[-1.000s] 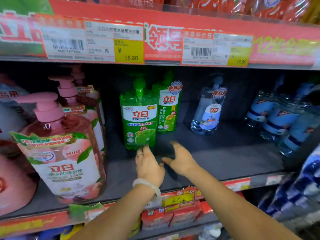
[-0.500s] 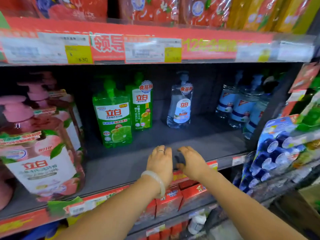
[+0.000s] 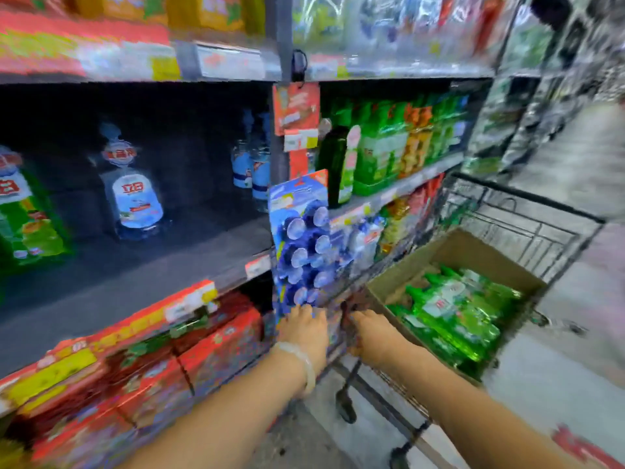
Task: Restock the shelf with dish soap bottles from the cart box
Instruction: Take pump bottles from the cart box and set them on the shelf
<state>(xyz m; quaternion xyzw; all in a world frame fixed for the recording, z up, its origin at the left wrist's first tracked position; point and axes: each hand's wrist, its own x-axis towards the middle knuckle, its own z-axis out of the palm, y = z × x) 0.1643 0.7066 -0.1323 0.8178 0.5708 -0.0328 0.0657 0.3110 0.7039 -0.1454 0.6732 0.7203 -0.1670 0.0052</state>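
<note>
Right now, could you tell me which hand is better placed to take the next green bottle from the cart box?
Probably the right hand: it hangs empty at the near corner of the cardboard box, closest to the green bottles. The left hand is further away, by the shelf.

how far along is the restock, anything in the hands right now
Done: at least one green bottle stands at the shelf's left edge, beside a clear bottle. In hand: nothing; left hand and right hand reach empty toward the box in the cart. Left: the box holds many green bottles, and much shelf is bare.
</note>
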